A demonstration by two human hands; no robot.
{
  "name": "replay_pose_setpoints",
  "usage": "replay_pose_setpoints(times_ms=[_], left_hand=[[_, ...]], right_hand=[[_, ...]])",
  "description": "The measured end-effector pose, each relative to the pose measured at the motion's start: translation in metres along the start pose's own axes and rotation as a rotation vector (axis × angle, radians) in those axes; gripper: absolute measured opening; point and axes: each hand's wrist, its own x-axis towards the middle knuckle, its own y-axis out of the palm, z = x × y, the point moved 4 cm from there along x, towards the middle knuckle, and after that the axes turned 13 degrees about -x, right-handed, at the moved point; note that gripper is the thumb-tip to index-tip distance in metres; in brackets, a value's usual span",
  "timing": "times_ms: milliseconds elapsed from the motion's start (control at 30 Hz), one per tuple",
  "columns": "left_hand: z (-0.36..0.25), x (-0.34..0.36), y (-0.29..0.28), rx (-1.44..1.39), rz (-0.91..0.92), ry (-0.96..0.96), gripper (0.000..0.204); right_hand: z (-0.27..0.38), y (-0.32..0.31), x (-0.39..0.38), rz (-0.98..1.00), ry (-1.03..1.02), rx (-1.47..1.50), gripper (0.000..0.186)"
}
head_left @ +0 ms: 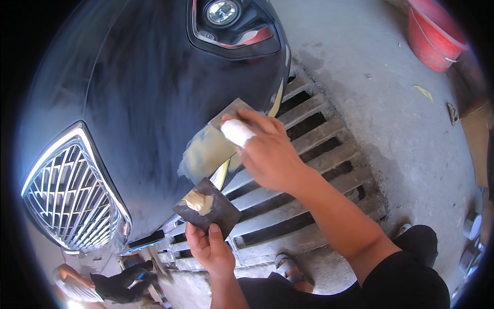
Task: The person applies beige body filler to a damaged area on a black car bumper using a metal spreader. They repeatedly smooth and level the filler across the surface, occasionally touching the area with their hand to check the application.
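My right hand (267, 149), white wrapping on one finger, grips a flat grey putty spreader (226, 113) against the dark car bumper (149, 98). Under and beside the spreader lies a smeared patch of beige putty (201, 157). Lower down, my left hand (213, 252) pinches the near corner of a dark square putty board (218, 219), thumb on top. A lump of cream putty (198, 201) sits on that board. The board is close below the bumper's lower edge; whether they touch, I cannot tell.
Above the patch is a headlight (231, 26); a chrome grille (77, 195) is at left. A slotted floor grate (309, 154) runs beneath the bumper. A red bucket (435, 38) stands at far right. Another person (77, 283) is at lower left. My sandalled foot (293, 273) is near the grate.
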Motion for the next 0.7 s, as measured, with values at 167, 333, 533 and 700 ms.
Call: replay_pose_setpoints(times_ms=[167,333,533,700], left_hand=[[0.002,0.003,-0.005,0.026,-0.027,0.015,0.051],[0.002,0.004,-0.004,-0.010,-0.014,0.029,0.051],[0.001,0.001,-0.003,-0.010,-0.010,0.037,0.051],[0.003,0.004,-0.005,-0.019,-0.044,0.011,0.052]], right_hand=[[0.030,0.013,-0.002,0.016,-0.017,-0.001,0.049],[0.010,0.007,-0.014,0.107,0.072,0.010,0.049],[-0.012,0.012,-0.002,-0.008,0.028,0.000,0.037],[-0.003,0.027,-0.025,-0.027,0.071,0.059,0.033]])
